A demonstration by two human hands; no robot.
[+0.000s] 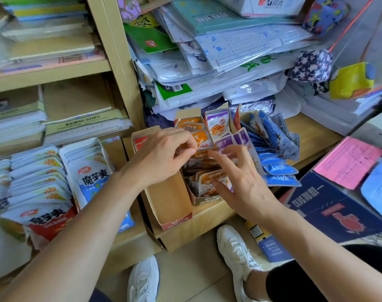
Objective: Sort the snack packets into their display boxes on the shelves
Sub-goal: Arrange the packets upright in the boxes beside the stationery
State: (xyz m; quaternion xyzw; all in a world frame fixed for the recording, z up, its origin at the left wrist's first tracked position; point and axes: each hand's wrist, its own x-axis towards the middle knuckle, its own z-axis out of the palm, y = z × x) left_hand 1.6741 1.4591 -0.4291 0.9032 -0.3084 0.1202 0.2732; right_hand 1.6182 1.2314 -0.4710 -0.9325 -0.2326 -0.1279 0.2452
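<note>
Between orange packets (202, 137) and blue packets (280, 168), purple packets (224, 146) lean.

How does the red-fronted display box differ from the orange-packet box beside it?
The red-fronted box shows bare cardboard floor along its front, with red packets only at the back; the orange-packet box is packed to its front wall. The red-fronted box reaches nearer the shelf edge. Both are open-topped brown cardboard, side by side on one shelf.

Upright orange packets (209, 177) fill a cardboard display box (207, 200); blue packets (280, 169) lie fanned just beside it.
</note>
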